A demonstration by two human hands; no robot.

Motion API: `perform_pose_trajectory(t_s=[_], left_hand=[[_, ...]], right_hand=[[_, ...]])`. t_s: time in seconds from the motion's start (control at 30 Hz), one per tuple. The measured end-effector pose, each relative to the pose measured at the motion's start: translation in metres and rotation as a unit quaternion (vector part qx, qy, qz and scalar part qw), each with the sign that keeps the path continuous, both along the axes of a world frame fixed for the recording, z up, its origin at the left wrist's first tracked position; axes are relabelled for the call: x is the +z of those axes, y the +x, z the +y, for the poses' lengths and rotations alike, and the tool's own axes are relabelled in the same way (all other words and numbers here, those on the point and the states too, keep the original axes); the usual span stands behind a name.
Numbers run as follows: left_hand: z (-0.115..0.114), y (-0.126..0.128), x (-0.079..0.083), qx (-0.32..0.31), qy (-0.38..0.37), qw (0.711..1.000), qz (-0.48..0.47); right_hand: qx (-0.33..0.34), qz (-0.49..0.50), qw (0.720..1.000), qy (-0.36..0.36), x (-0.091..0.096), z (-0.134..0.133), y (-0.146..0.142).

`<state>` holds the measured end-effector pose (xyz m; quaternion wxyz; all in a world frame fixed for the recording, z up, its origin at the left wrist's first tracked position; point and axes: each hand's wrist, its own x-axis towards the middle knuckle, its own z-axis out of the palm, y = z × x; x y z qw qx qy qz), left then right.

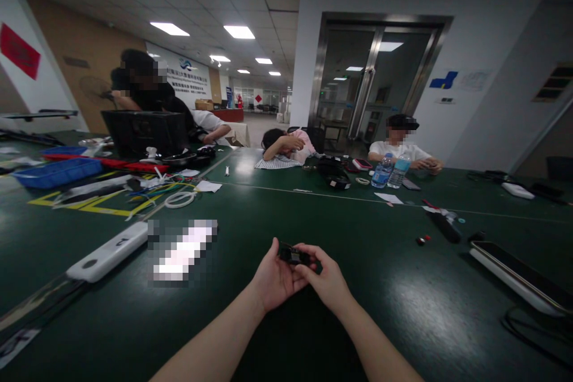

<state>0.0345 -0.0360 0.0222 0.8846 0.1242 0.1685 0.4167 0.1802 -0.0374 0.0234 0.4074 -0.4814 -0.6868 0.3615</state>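
Observation:
Both of my hands are raised above the green table (242, 322), holding one small black device (294, 255) between them. Its exact kind is too small and dark to make out. My left hand (272, 279) cradles it from the left, with the thumb up along its side and the fingers curled beneath. On the other side, the fingers and thumb of my right hand (326, 279) close on its right end. The device's underside is hidden by my palm and fingers.
Left lie a white power bank-like bar (110, 252), a blurred bright panel (185, 250) and a blue tray (58, 173). Right are a phone on a white base (521, 274) and a tiny red-black piece (421, 240). Water bottles (400, 169) stand farther back, near several people.

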Motion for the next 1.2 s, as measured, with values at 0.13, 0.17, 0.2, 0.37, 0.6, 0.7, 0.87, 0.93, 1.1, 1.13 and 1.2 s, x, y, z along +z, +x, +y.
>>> perform_pose_trajectory(t_s=[0.13,0.17,0.2,0.37,0.6,0.7,0.87,0.93,1.1,1.13,1.2], left_hand=[[0.001,0.000,0.000,0.012,-0.016,1.000,0.006],[0.002,0.000,-0.001,0.016,-0.020,1.000,0.010],[0.002,0.001,-0.001,0.020,-0.023,0.999,0.016],[0.002,0.003,0.003,0.041,-0.034,0.998,0.036],[0.001,0.005,0.004,0.057,-0.037,0.996,0.052],[0.002,0.005,0.002,0.055,-0.037,0.996,0.065],[0.004,0.005,-0.001,0.051,-0.018,0.996,0.071],[0.004,0.005,-0.003,0.057,-0.009,0.996,0.073],[0.005,0.003,-0.006,0.062,0.003,0.995,0.077],[0.005,0.003,-0.007,0.062,0.004,0.995,0.079],[0.005,0.002,-0.007,0.065,0.005,0.994,0.087]], right_hand=[[0.008,-0.012,1.000,0.003,0.002,-0.002,-0.001],[0.010,-0.015,1.000,0.009,0.002,-0.002,-0.001],[0.013,-0.018,1.000,0.017,0.002,-0.003,-0.002],[0.034,-0.018,0.998,0.058,0.002,-0.004,-0.002],[0.029,-0.026,0.994,0.102,0.002,-0.003,-0.003],[0.026,-0.044,0.994,0.092,0.004,-0.003,-0.002],[0.024,-0.064,0.994,0.091,0.007,-0.005,-0.002],[0.024,-0.071,0.993,0.090,0.008,-0.006,-0.002],[0.022,-0.094,0.991,0.090,0.009,-0.007,-0.001],[0.021,-0.098,0.991,0.090,0.009,-0.007,-0.001],[0.021,-0.104,0.990,0.089,0.008,-0.006,-0.001]])
